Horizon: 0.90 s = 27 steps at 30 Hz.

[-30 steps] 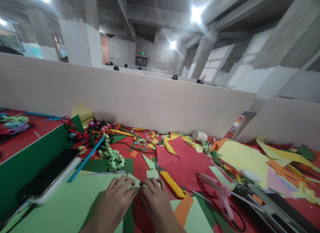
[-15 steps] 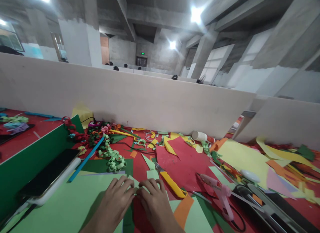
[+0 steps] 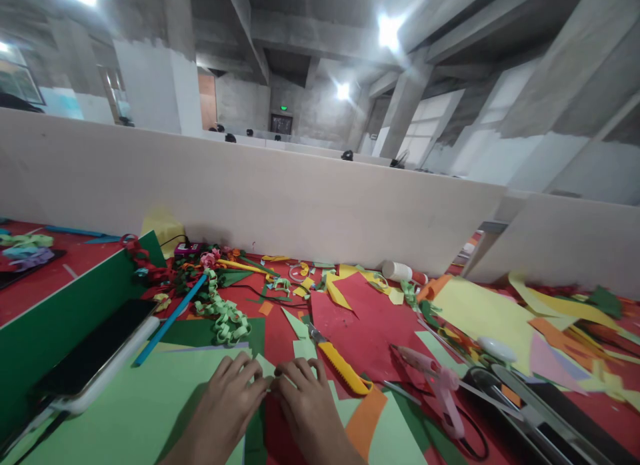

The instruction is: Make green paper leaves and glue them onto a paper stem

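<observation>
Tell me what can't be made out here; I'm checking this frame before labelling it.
Head view only:
- What the left hand and right hand pinch: hidden by the fingertips.
- Both wrists: cut off by the bottom edge.
- Pink glue gun cable: runs off the bottom edge.
- Phone screen: dark, unreadable.
- Heads beyond the partition: too small.

Both hands down on paper at bottom centre: left hand (image 3: 227,402) and right hand (image 3: 307,405), fingertips meeting on light green sheet (image 3: 125,412). Yellow knife (image 3: 343,367) just right; pink glue gun (image 3: 435,385) further right.
</observation>
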Available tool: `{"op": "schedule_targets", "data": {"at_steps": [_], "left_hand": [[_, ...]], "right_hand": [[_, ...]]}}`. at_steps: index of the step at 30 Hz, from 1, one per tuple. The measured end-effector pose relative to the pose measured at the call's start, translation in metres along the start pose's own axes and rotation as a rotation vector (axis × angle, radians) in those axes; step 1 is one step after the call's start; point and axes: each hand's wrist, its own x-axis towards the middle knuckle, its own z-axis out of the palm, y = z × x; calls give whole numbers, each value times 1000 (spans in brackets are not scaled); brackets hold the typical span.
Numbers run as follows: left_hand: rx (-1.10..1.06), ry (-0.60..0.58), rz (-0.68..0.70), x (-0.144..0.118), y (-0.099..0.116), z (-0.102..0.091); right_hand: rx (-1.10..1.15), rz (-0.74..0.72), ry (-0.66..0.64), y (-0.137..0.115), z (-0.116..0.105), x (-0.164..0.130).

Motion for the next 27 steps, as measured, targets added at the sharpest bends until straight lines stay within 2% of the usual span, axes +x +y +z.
{"op": "schedule_targets", "data": {"at_steps": [10,16,21,27], "left_hand": [[98,16,32,0,0,4],[65,-26,5,1,0,2],[46,-14,17,0,1,2],[46,-104,-17,0,1,4]], "right_hand": [[-11,10,1,1,1,1],[-23,3,29,-1,2,1],[-40,-5,36,-1,-1,3],[-67,-49,52,1,3,3]]}}
